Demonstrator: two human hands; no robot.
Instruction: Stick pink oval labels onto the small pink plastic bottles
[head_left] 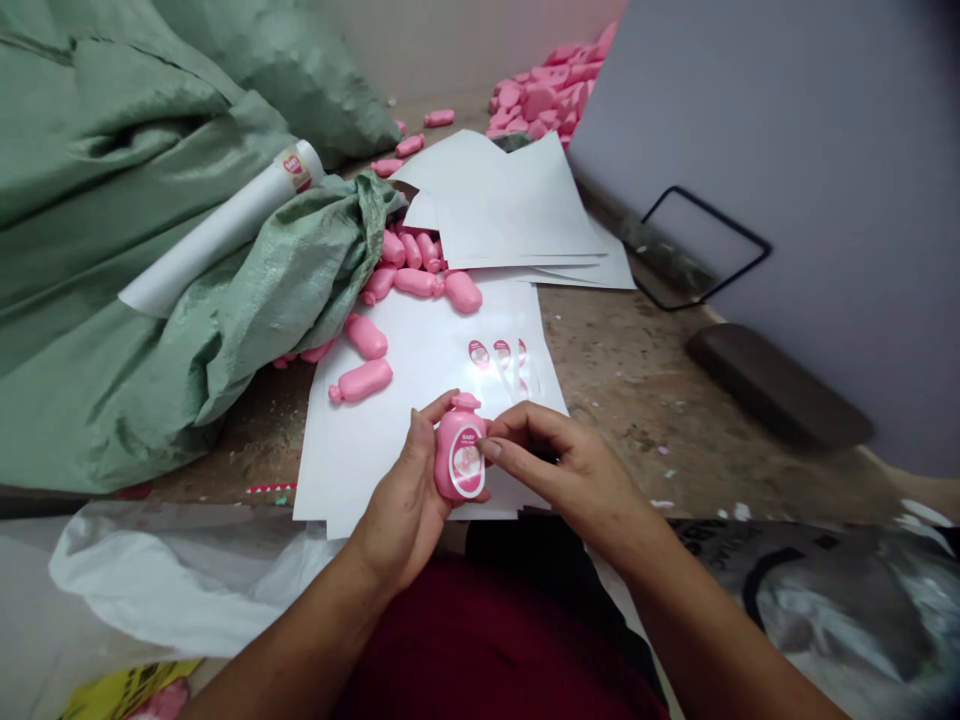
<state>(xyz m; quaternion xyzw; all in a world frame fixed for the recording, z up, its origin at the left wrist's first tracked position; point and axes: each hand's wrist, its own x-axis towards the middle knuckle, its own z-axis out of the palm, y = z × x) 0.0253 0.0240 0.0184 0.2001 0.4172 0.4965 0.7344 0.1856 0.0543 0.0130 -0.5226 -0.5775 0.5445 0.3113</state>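
Note:
My left hand [409,500] is wrapped round a small pink plastic bottle [444,458], holding it upright with its capped top away from me. On the bottle's front is an oval pink-and-white sticker [466,462] with the word BABY. The thumb and forefinger of my right hand [570,460] are closed at the sticker's right edge, touching it. Beneath both hands lies a white sheet [420,420], with a few oval stickers [501,352] on its right side. Several pink bottles [361,381] lie on the sheet's left side.
A large green woven sack [225,390] spills bottles at the left, with a rolled white sheet [225,232] on it. Stacked white sheets [502,205] lie behind. A pink heap [544,95] is at the back. At right stands a grey panel [825,250] with a black wire handle [705,200].

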